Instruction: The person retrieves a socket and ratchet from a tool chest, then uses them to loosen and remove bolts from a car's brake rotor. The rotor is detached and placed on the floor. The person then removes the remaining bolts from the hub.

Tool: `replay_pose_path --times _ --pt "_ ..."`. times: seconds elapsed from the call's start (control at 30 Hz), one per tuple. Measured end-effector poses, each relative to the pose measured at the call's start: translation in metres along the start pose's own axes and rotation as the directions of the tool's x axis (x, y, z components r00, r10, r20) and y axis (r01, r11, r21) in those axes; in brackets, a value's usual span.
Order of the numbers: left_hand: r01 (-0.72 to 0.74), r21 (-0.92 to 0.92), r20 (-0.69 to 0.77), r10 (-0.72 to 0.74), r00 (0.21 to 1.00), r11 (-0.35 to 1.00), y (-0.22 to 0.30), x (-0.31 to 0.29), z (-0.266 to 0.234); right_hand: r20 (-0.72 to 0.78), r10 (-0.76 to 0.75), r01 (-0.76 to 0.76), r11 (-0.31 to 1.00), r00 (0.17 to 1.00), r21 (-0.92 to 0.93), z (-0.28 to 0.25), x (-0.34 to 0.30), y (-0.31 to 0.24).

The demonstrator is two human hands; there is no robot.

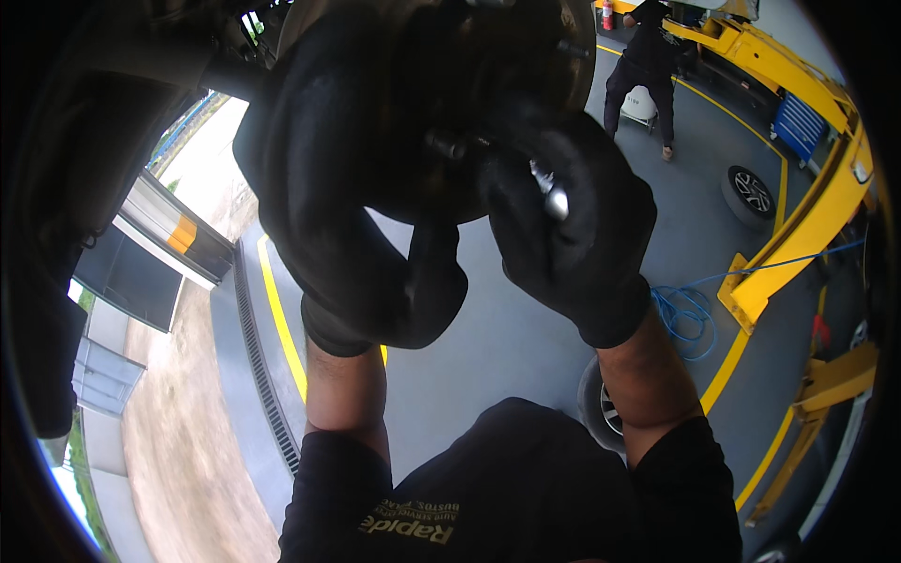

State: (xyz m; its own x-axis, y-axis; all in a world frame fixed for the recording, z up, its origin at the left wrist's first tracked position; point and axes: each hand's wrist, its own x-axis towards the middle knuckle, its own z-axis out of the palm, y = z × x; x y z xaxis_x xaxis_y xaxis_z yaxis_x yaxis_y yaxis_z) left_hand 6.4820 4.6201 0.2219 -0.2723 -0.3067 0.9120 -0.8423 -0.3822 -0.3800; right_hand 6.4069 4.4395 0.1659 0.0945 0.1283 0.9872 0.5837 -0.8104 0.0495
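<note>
A round, dark brake disc (422, 192) with wheel studs fills the upper middle, mostly in shadow. My left hand (347, 216), in a black glove, is wrapped round its left edge, with the thumb up against the lower rim. Close to the disc's lower right, my right hand (572, 216) is black-gloved too and closed round a shiny metal tool (556, 202). Only the tool's bright rounded end shows between the fingers, so its full shape is hidden. A dark stud (446, 144) sticks out of the disc's face between my hands.
Yellow lift posts and arms (798, 239) rise on the right. A blue hose (685, 319) lies coiled beside them. One wheel (751, 192) lies beyond; another wheel (610, 408) is partly behind my right forearm. A co-worker (646, 75) stands far right, near a blue cabinet (798, 129).
</note>
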Motion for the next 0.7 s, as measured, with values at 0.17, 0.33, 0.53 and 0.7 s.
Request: replay_pose_path --times 0.17,0.33,0.53,0.7 --pt "-0.124 0.157 0.037 0.119 0.992 0.980 -0.023 -0.020 -0.003 -0.027 0.010 -0.010 1.000 1.000 0.004 0.009 -0.014 0.006" --pt "-0.026 0.087 -0.013 0.027 1.000 0.996 -0.010 -0.062 -0.013 0.018 -0.066 0.068 0.985 0.998 -0.160 0.008 -0.026 0.008" --pt "0.285 0.026 -0.071 -0.282 0.957 0.958 -0.028 -0.092 -0.025 0.007 -0.151 0.151 0.978 0.988 -0.143 0.012 -0.021 0.012" --pt "0.381 -0.045 -0.059 -0.384 0.922 0.923 -0.040 -0.096 0.005 -0.061 -0.093 0.086 0.992 0.994 -0.097 0.032 -0.023 -0.019"
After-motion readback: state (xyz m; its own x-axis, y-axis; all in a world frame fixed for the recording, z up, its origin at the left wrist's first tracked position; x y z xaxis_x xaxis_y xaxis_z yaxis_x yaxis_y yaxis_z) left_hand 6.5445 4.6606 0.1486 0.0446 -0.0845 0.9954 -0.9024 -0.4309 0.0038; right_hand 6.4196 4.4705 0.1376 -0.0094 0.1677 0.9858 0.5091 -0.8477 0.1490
